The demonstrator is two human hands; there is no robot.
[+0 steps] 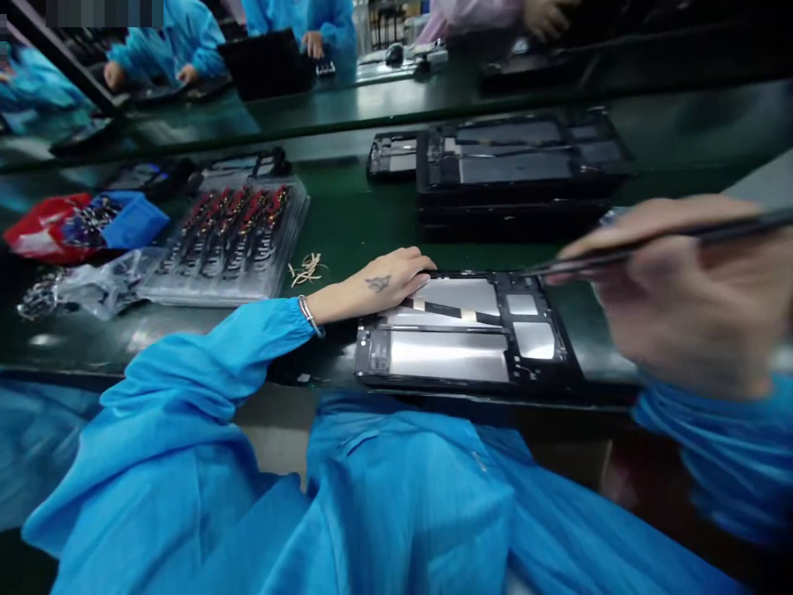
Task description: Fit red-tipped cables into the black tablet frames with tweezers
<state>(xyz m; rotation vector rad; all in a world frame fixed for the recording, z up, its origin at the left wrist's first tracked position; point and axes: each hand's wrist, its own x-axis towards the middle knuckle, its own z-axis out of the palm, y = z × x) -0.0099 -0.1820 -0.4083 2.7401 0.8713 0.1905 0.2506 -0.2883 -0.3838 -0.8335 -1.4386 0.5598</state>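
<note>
**Steady hold at the open tablet housing point(458, 330)**

The housing lies flat at the near edge of the green workbench point(347, 219), its silver panels point(446, 357) facing up. The left hand point(393, 277) rests over its upper left corner with bent fingers; whether these pinch the rim or only press, I cannot tell. The right hand point(687, 297), blurred, grasps a dark slender tool point(595, 258), perhaps tweezers. The tip is at the far rim, but contact is not clear.

To do this fine work well, it seems best to press evenly with the left hand, because the bench edge is so near and the housing could slide. The tool should stay low, and its tip light, so that it does not scratch the panels or catch the black ribbon cable point(444, 310). The left fingertips should remain away from the tip.
</note>
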